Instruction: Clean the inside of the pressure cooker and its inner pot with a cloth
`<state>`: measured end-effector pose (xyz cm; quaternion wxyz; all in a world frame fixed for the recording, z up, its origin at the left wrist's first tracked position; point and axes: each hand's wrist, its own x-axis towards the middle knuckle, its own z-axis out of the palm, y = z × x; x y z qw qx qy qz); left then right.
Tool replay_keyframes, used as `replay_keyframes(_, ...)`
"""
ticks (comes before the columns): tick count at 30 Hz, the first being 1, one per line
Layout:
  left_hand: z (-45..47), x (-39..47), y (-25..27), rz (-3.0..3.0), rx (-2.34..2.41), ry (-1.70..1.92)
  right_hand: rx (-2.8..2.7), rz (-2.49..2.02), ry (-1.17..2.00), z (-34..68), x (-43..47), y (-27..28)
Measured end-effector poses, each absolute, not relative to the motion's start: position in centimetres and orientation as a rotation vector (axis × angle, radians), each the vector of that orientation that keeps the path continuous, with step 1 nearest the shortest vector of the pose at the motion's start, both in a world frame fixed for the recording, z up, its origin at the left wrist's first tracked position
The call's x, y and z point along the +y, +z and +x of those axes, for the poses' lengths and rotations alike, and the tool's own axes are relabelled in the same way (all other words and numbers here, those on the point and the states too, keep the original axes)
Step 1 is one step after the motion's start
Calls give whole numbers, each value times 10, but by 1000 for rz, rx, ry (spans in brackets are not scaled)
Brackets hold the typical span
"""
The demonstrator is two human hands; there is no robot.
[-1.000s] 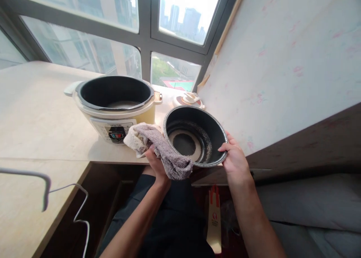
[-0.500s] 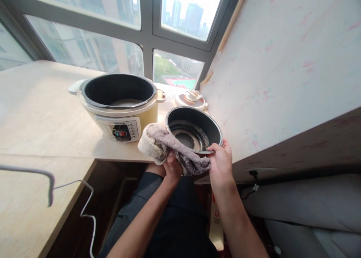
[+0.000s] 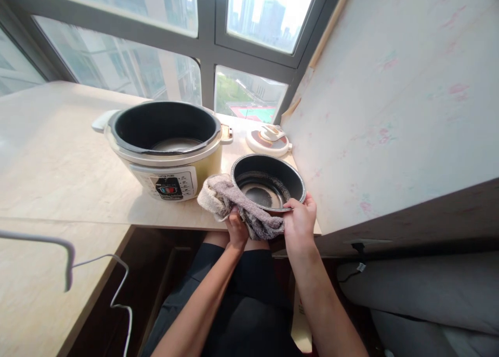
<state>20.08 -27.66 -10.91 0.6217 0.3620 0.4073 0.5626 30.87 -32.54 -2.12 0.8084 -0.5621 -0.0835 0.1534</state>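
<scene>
My right hand [image 3: 301, 220] grips the near right rim of a dark inner pot [image 3: 260, 186], thumb over the edge. The pot tilts a little toward me at the counter's front edge. My left hand [image 3: 236, 229] is closed on a bunched grey and cream towel [image 3: 253, 211], which presses along the pot's left and near side. Behind and left stands a cream and gold electric pressure cooker [image 3: 163, 159], its lid off and its dark inside showing. The round lid [image 3: 268, 140] with a handle lies behind the inner pot. The pot's underside is hidden.
The pale stone counter [image 3: 58, 154] runs under a grey-framed window [image 3: 206, 50]. A flowered wall [image 3: 393, 102] bounds the right side. At left a white cable [image 3: 120, 294] hangs past the counter edge. A grey cushion-like surface [image 3: 429, 289] is low at right.
The inner pot and towel have lowered slightly toward the counter, still in both hands. The camera view has shifted a little.
</scene>
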Motion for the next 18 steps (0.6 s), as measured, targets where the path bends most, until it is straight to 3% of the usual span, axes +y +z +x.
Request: replay_keyframes(18, 199, -262, -117, 761, 944, 1295, -105, -1152, 320, 287, -321, -15)
